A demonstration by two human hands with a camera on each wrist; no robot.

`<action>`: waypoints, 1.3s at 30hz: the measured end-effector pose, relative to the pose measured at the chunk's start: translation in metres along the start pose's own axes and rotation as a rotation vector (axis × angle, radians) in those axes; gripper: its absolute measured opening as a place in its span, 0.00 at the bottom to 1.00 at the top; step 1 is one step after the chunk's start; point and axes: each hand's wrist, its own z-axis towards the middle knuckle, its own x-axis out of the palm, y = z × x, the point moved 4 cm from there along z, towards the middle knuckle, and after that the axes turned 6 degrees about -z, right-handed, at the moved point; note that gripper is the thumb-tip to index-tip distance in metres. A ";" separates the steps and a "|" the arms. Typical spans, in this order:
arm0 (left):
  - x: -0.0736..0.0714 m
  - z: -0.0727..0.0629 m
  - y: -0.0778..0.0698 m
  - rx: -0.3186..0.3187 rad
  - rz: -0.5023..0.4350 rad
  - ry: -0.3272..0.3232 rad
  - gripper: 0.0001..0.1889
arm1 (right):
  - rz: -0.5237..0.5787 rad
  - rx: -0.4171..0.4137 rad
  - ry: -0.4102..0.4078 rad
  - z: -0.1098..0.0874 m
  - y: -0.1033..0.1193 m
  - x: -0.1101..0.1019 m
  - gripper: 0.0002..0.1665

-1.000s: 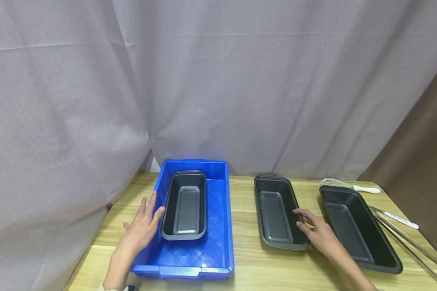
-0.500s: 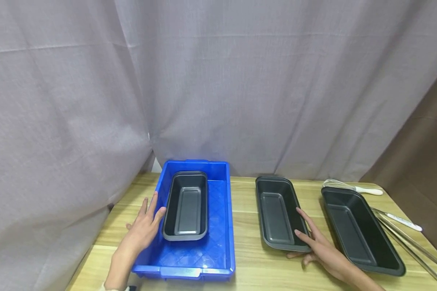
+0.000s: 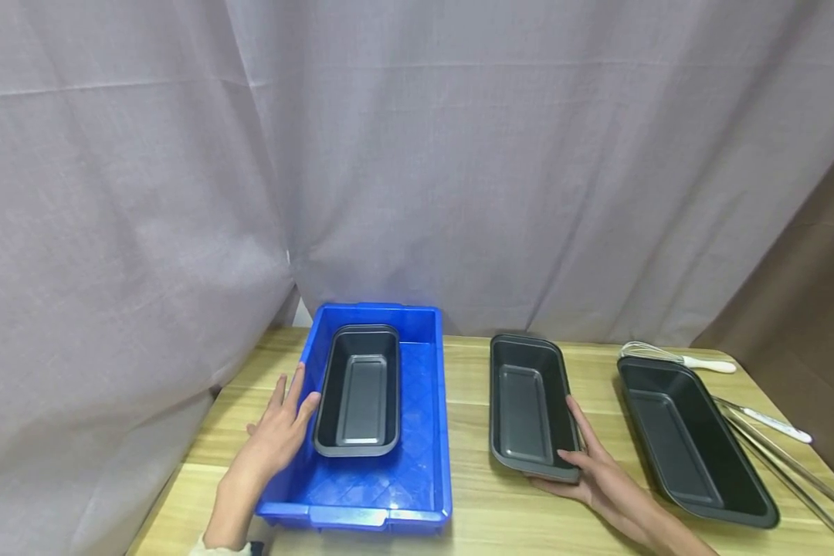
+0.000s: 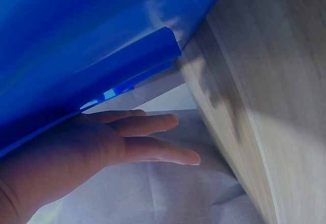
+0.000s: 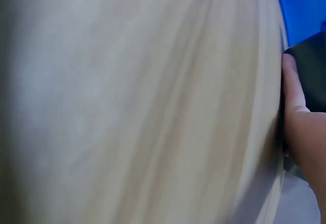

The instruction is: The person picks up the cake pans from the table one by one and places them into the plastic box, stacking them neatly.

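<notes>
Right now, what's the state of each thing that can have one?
Blue plastic bin: upright, holding one pan.
Black rectangular pan in the bin: upright.
Middle black rectangular pan: gripped; whether lifted, unclear.
Rightmost black rectangular pan: upright.
White-handled wire whisk: lying down.
Slim white-handled tool: lying down.
Long metal rods: lying down.
Left hand: fingers extended at bin's left rim.
Right hand: gripping the middle pan's near right corner.
</notes>
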 end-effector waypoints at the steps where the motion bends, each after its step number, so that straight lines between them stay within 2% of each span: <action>1: 0.000 0.000 0.000 0.000 0.000 0.000 0.38 | 0.025 -0.004 0.012 0.000 0.000 0.001 0.59; 5: 0.001 0.000 0.000 -0.003 -0.005 0.003 0.38 | 0.037 -0.022 0.022 -0.002 0.001 0.006 0.63; 10: 0.002 -0.001 0.000 0.001 -0.006 -0.005 0.38 | 0.023 -0.049 0.055 -0.003 0.005 0.014 0.61; 13: 0.002 -0.001 0.000 0.000 -0.008 -0.005 0.38 | -0.054 -0.043 0.019 -0.002 0.009 0.019 0.61; 17: 0.001 -0.001 -0.001 0.002 -0.006 -0.007 0.38 | -0.250 0.000 -0.112 0.000 0.014 0.028 0.62; 21: 0.000 -0.001 -0.001 0.005 -0.003 -0.008 0.37 | -0.357 0.004 -0.164 0.001 0.018 0.038 0.61; 32: 0.001 0.000 0.000 0.004 -0.005 -0.001 0.38 | -0.354 -0.029 -0.093 0.010 0.028 0.070 0.58; 39: 0.000 -0.001 -0.001 -0.008 0.028 -0.011 0.39 | -0.297 -0.122 -0.006 0.021 0.043 0.088 0.53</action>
